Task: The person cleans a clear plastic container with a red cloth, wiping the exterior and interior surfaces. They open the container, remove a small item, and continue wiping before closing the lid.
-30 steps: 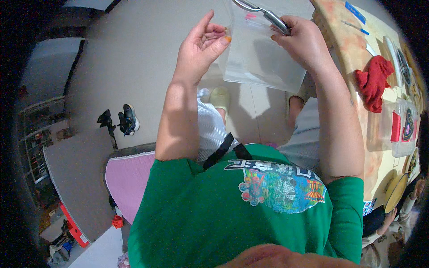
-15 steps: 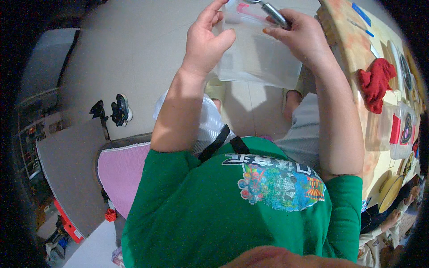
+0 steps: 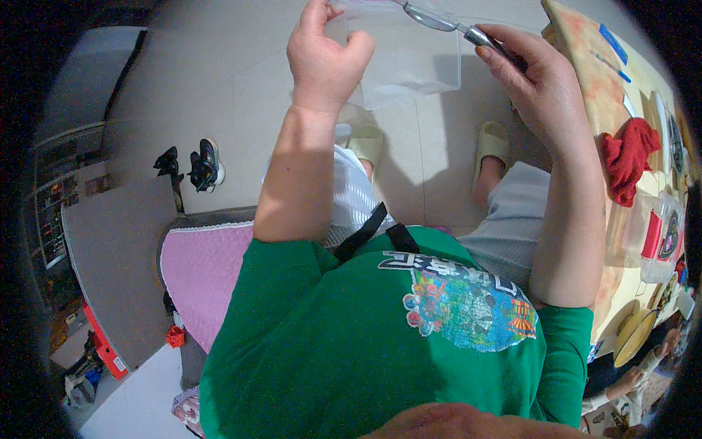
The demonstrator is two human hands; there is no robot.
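My left hand (image 3: 329, 62) is at the upper middle, its fingers closed round the left side of a clear plastic box (image 3: 409, 69). The box hangs in front of me over the floor, and its far end runs out of the picture. In my right hand (image 3: 537, 80) is a metal scoop (image 3: 430, 17) with a thick, shiny grey handle. The scoop's oval head points left, across the upper right part of the box. My right hand is apart from the box, near the table's edge.
Along the right runs a table (image 3: 585, 55) with a red cloth (image 3: 629, 161), a blue-capped pen, a clear container (image 3: 662, 241) and a yellow plate (image 3: 635, 338). Another person's hands (image 3: 636, 377) show at lower right. Black shoes (image 3: 207, 167) lie on the floor at left, near a pink-covered seat (image 3: 205, 274).
My right hand has moved right with the scoop, off the box, so more of the scoop's head shows. The box and my left hand have shifted up and left.
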